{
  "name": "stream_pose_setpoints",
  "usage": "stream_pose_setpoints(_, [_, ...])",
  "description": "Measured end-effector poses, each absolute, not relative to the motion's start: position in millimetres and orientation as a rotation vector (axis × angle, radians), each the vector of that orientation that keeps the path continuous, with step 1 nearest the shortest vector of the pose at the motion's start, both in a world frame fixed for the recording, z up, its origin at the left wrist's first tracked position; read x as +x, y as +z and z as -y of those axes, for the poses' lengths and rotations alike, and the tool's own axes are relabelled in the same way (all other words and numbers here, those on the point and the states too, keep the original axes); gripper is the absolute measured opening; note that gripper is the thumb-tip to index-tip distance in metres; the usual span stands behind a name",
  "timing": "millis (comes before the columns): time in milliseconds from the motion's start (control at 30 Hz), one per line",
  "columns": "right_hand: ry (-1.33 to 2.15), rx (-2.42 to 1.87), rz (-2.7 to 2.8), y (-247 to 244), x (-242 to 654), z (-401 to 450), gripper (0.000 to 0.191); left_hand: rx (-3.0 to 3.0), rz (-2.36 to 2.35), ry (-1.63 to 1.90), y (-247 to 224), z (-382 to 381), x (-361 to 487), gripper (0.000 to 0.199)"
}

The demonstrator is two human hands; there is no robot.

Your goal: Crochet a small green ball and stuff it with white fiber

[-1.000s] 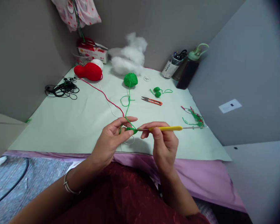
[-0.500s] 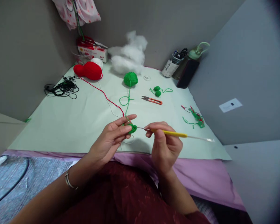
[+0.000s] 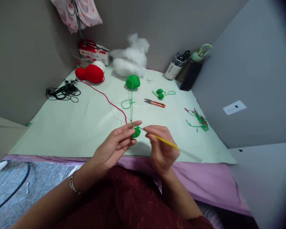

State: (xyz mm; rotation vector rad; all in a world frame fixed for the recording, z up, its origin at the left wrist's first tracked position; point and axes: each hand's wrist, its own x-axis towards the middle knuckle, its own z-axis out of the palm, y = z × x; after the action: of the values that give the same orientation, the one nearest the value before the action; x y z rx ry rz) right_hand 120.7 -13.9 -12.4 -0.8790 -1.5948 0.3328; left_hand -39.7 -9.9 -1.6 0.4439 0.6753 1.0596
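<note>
Between the thumb and fingers of my left hand (image 3: 116,140) is a small green crochet piece (image 3: 136,132), its near side showing and the rest hidden by the fingers. My right hand (image 3: 163,148) is closed around the yellow handle of a crochet hook (image 3: 166,142). The hook's thin tip reaches the upper edge of the green piece; whether it is inside a stitch I cannot tell. Green yarn runs from my left fingers to a green yarn ball (image 3: 132,82) farther back. A red yarn strand (image 3: 113,104) and a thin white strand also lead to my left hand.
Thread snips (image 3: 154,103) lie beyond my hands, near two small green pieces (image 3: 160,93). Yarn scraps (image 3: 200,120) are at right, a black cord tangle (image 3: 64,90) and red yarn (image 3: 90,73) at left. White stuffing (image 3: 131,58), a pen holder (image 3: 173,67) and a bottle stand behind.
My right hand has moved slightly left and tilted the hook, its back end now lower and blurred. The green piece has turned a little in my left fingers.
</note>
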Motion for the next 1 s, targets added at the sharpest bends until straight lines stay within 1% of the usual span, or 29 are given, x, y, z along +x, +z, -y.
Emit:
stream_pose_setpoints(100, [0.684,-0.897,1.367,-7,121,11,0.02,0.48,-0.699,1.116,-2,10,-41,0.026])
stream_pose_setpoints(167, [0.834,-0.876,1.331,-7,120,9,0.018,0.575,-0.742,1.13,-1,12,-40,0.027])
stream_pose_setpoints(267, [0.914,-0.883,1.337,-10,121,8,0.015,0.692,-0.812,1.155,-1,16,-38,0.029])
stream_pose_setpoints(433, [1.047,-0.855,1.244,-11,124,7,0.02,0.782,-0.871,1.182,-3,18,-38,0.028])
stream_pose_setpoints(567, [1.066,-0.839,1.241,-7,125,6,0.021,0.8,-0.876,1.202,-4,17,-39,0.025])
stream_pose_setpoints(700, [0.952,-0.859,1.337,-3,125,11,0.021,0.83,-0.878,1.223,-4,18,-41,0.024])
stream_pose_setpoints(800, [0.681,-0.907,1.527,-3,124,17,0.02,0.877,-0.931,1.238,-4,20,-41,0.025])
stream_pose_setpoints(867, [0.455,-0.878,1.671,-8,123,20,0.023,0.901,-0.981,1.262,-3,21,-39,0.025])
stream_pose_setpoints(1000, [0.048,-0.847,1.839,-20,119,22,0.032,0.794,-0.893,1.247,-2,21,-37,0.043])
